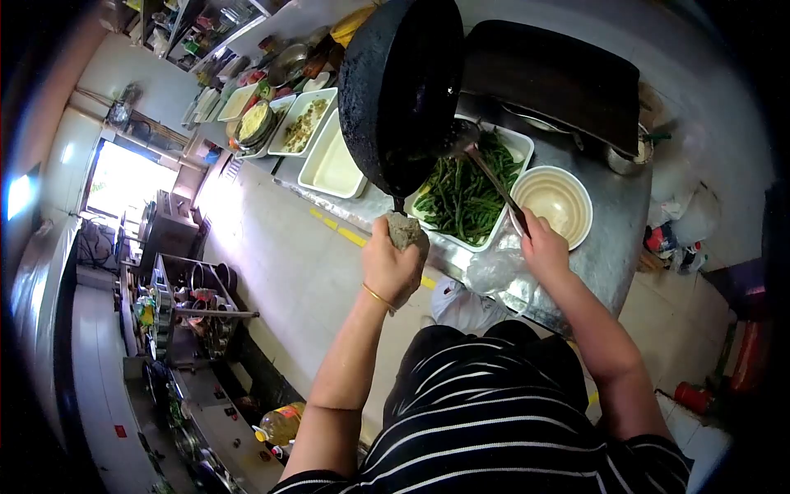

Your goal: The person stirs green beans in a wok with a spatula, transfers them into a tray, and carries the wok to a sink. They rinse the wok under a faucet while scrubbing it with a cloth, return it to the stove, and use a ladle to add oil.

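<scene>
A black wok (pixel 362 107) is tipped on its side above a white tray (pixel 524 146) filled with long green beans (pixel 465 196). My left hand (pixel 388 267) is closed round the wok's handle, with a grey cloth (pixel 409 233) bunched in the grip. In my right hand (pixel 541 247) is the long handle of a ladle (pixel 494 179), whose head reaches to the wok's lower rim, above the beans. The exact shape of that head is hard to make out. Just right of the tray, near my right hand, stands a white bowl (pixel 583 202).
The metal table (pixel 605 272) carries a white tray (pixel 329 169) and a food tray (pixel 306 123) at left, and a dark board (pixel 559 74) behind. A clear plastic bag (pixel 494 270) lies at the front edge. Stoves and pots line the left side.
</scene>
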`<state>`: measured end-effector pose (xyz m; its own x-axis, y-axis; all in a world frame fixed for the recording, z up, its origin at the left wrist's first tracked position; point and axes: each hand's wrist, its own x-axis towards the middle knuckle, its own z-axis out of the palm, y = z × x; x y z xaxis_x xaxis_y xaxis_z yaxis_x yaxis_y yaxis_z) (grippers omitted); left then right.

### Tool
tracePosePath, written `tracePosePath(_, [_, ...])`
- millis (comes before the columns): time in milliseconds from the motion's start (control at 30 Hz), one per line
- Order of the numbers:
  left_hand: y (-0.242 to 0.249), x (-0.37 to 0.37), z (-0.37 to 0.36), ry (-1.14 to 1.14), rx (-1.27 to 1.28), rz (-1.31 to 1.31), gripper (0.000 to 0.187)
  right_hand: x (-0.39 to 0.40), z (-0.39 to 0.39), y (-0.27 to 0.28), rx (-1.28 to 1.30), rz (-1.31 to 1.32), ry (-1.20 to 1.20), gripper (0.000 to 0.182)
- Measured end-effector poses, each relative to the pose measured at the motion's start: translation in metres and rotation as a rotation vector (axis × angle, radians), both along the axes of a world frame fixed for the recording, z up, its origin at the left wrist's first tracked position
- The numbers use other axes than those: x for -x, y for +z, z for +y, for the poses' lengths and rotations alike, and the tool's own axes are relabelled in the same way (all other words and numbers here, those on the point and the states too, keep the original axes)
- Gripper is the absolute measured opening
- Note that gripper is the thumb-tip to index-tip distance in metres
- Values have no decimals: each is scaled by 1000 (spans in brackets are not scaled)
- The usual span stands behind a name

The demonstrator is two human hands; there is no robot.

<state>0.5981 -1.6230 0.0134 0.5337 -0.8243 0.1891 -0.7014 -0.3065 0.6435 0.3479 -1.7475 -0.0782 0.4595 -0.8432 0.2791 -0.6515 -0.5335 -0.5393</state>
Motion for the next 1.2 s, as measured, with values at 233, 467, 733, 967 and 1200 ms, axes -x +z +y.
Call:
tracePosePath(233, [2, -2, 0, -16, 10, -21, 39, 37, -1, 7, 24, -94, 59, 44])
tracePosePath(467, [7, -2, 0, -94, 128, -13, 45, -21, 1, 46, 37, -422, 154, 44])
tracePosePath(733, [14, -18, -1, -176, 252, 130, 33, 31, -14, 14, 73, 65, 162, 44])
tracePosePath(967, [24, -4, -3, -165, 228, 85, 32, -50, -8, 78, -596, -809, 222, 37])
tracePosePath(1200, [17, -5, -3, -154, 228, 127, 30, -86, 9, 81, -118, -826, 262, 43])
